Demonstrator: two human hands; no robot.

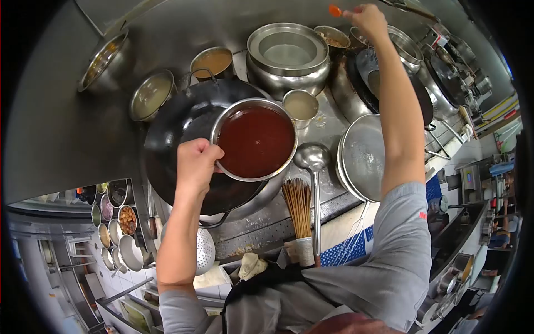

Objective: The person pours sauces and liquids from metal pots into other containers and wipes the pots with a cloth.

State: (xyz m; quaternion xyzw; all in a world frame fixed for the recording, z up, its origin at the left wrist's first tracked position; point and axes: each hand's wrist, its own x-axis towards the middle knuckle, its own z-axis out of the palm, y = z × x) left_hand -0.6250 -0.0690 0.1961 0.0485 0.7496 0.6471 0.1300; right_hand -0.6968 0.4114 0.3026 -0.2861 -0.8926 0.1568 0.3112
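Observation:
My left hand [196, 164] grips the rim of a round metal bowl [257, 139] full of dark red liquid, held over the right part of a large black wok [194, 119]. At the top right my right hand [367, 21] is stretched far forward, its fingers closed on a small orange object [335, 10]. Below that hand are a small pot with brownish contents [334, 38] and other metal containers. Just right of the bowl stands a small metal cup of cloudy liquid [301, 107].
A large steel pot [288, 58] stands at the back. A ladle [313, 158], a bamboo brush [299, 209] and a round strainer [361, 156] lie to the right. Bowls of ingredients [127, 220] are at the lower left. A second wok [420, 92] sits under my right arm.

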